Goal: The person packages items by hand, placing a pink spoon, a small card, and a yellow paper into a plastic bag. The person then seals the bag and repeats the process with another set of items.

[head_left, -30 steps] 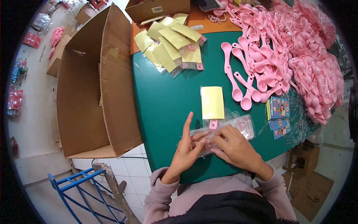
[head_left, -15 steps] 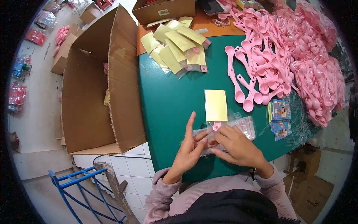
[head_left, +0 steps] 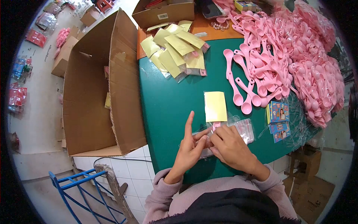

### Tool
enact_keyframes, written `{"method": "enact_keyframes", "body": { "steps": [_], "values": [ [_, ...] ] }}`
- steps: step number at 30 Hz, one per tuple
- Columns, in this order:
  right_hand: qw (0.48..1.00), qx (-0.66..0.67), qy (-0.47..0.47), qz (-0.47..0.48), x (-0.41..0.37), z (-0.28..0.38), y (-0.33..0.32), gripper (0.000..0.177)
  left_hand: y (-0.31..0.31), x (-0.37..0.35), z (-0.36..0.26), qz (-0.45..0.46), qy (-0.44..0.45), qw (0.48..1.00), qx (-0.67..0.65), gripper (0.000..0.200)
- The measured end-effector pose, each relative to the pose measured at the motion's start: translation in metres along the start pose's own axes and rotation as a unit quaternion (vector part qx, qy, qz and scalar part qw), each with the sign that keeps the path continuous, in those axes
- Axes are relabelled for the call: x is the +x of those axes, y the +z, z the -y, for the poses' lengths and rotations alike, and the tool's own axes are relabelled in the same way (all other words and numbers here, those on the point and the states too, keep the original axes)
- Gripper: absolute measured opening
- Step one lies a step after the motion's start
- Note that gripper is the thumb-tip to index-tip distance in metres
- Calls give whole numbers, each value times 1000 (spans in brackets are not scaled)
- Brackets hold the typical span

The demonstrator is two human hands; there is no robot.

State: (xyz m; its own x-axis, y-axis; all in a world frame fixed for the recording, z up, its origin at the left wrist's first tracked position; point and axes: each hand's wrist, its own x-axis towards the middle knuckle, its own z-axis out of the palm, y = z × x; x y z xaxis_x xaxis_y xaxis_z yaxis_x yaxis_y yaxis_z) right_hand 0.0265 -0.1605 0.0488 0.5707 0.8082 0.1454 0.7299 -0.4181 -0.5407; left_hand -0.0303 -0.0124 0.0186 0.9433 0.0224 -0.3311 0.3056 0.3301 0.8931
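In front of me on the green tabletop lies a clear plastic bag with a yellow card (head_left: pixel 215 106) in its far part. A bit of a pink measuring spoon (head_left: pixel 216 124) shows just below the card. My left hand (head_left: pixel 191 147) pinches the near end of the bag between thumb and fingers, its index finger pointing up. On the same end, my right hand (head_left: pixel 235 149) has its bent fingers closed, covering most of the spoon. More clear plastic bags (head_left: pixel 245 130) lie flat beside and under my right hand.
Filled bags with yellow cards (head_left: pixel 179 44) are heaped at the back left. Pink measuring spoons (head_left: pixel 261 67) pile up at the right, near printed cards (head_left: pixel 279 112). A large open cardboard box (head_left: pixel 128 86) stands against the table's left side, above a blue metal frame (head_left: pixel 80 181).
My right hand has shifted slightly left and down, its fingertips closer to my left thumb. Both hands stay at the bag's near end. The whole view has tilted a little.
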Motion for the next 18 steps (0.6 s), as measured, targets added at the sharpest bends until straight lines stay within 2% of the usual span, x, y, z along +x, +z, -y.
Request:
{"method": "enact_keyframes", "body": {
  "steps": [3, 7, 10, 12, 13, 15, 16, 18],
  "values": [
    [996, -83, -26, -33, -2, 0, 7, 13, -1, 5, 3, -2, -9, 1000, -20, 69],
    [994, -93, -50, -40, -4, -4, -1, 12, 5, 10, -2, 11, -2, 1000, 19, 72],
    [993, -86, -78, -8, -7, -12, -11, 11, 7, 14, 2, 12, 37, 998, 57, 75],
    [993, 32, -115, 0, -10, -17, -18, 12, 8, 16, 0, -2, 24, 997, 67, 76],
    [993, 31, -115, 0, -12, -21, -25, 12, 8, 17, -1, -1, 25, 997, 66, 76],
    [950, 266, -109, 118, -17, -33, -49, 16, 8, 20, -4, -18, 64, 997, 28, 72],
    [939, 286, -105, 159, -18, -45, -72, 19, 6, 20, -5, -11, 68, 997, 45, 70],
    [918, 368, -91, 113, -34, -90, -106, 18, 3, 18, -9, -7, 55, 997, 57, 70]
  ]
}}
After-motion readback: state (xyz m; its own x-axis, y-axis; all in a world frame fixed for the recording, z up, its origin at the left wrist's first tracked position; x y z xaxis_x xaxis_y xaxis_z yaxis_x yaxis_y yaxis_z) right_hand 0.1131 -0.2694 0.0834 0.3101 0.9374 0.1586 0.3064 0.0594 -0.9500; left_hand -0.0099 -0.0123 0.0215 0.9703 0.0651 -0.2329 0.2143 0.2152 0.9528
